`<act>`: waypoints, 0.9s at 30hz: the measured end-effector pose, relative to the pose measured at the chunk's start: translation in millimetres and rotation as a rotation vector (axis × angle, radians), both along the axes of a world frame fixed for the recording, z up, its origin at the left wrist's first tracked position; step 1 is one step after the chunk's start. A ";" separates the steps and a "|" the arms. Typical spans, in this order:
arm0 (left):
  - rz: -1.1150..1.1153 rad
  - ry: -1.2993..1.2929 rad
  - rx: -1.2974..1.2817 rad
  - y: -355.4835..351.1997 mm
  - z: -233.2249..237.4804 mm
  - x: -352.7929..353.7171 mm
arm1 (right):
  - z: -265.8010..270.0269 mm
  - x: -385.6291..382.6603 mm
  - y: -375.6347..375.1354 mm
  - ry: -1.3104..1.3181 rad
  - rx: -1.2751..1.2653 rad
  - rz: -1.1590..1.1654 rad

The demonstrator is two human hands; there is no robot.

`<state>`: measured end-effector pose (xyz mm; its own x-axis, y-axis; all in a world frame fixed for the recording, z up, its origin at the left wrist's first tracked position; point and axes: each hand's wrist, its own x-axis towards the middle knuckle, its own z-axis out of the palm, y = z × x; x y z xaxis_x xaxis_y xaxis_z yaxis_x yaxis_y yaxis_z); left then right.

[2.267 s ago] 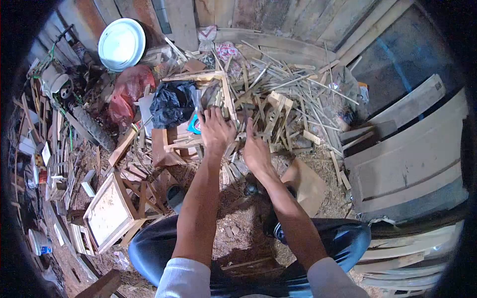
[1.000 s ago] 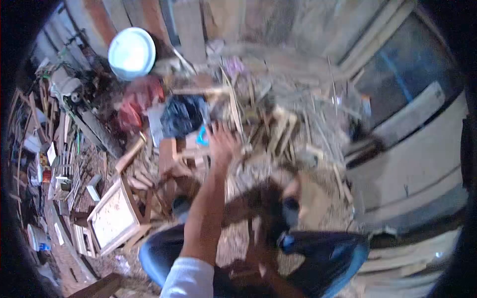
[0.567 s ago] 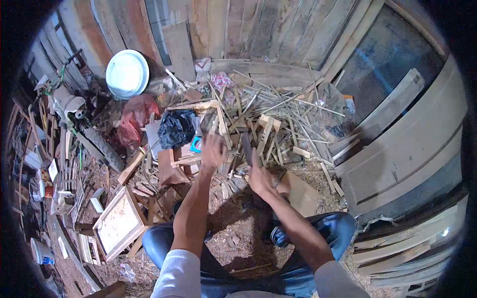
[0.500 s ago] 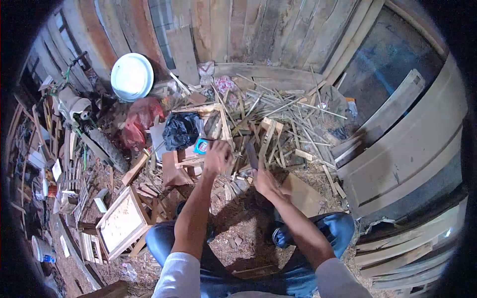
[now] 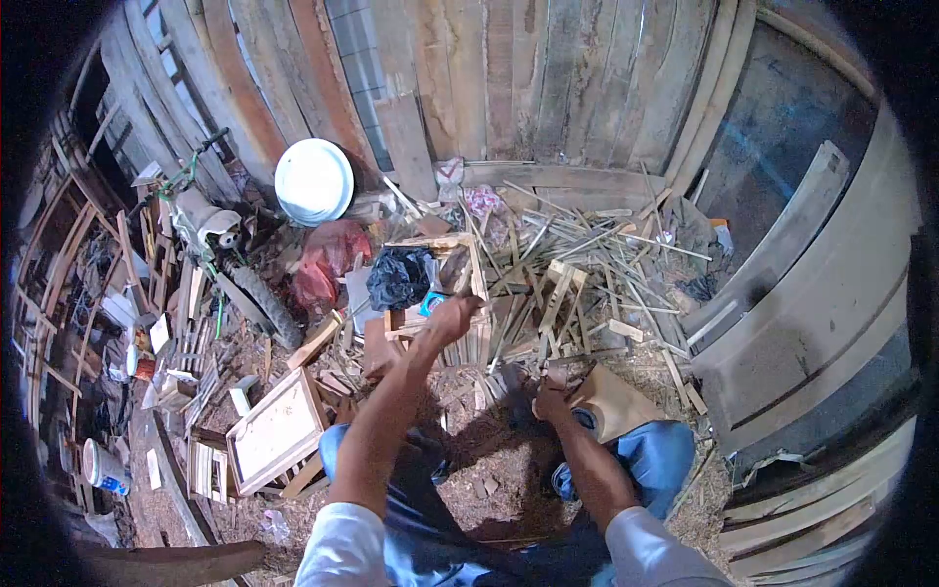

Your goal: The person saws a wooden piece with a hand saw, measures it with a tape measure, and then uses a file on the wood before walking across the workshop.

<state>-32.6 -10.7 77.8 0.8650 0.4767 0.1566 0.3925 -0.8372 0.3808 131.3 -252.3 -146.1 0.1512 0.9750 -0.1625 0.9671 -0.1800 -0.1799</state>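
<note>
My left hand [image 5: 455, 319] is stretched forward over the near right part of a wooden tray-like frame [image 5: 475, 256]. Its fingers look bunched together, and anything in them is too small or hidden to make out. Just left of it lies a turquoise-and-white packet [image 5: 430, 303], beside a crumpled black plastic bag [image 5: 399, 278] in the frame. Lower and to the right, my right hand [image 5: 550, 399] is closed around a tool with a dark flat blade [image 5: 511, 383], low over the ground. A brown board [image 5: 621, 403] lies to the right of that hand.
Thin wood strips [image 5: 587, 245] are heaped beyond my hands. A red plastic bag [image 5: 331, 262], a white round basin [image 5: 314, 182] and a motorbike wheel [image 5: 266, 303] stand at the left. A white-panelled frame [image 5: 279, 430] leans near my left knee. Large boards [image 5: 822, 342] lean at the right.
My left hand has moved right, to the near right part of the wooden frame. The right hand and dark blade have come down and nearer to me. The camera view has shifted.
</note>
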 end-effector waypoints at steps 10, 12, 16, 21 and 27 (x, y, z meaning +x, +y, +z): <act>0.249 -0.638 -0.648 -6.1 79.3 -90.7 | 246.1 -27.5 103.7 0.771 0.329 -0.224; 0.288 -0.494 -0.724 -13.8 74.1 -103.0 | 307.0 -39.8 109.3 0.899 0.300 -0.245; 0.220 -0.336 -0.815 -31.5 99.0 -93.5 | 335.1 -52.1 121.3 0.912 0.393 0.042; 0.173 -0.410 -0.966 -20.0 87.7 -81.6 | 351.8 -59.6 134.5 0.898 0.315 -0.002; 0.221 -0.402 -0.850 -16.1 81.2 -79.9 | 351.7 -68.8 140.9 0.689 0.393 -0.003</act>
<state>-112.5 -26.8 159.0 0.6992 0.7131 -0.0511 0.2157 -0.1424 0.9660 62.5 -111.4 205.7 0.1444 0.9802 0.1358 0.6146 0.0188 -0.7887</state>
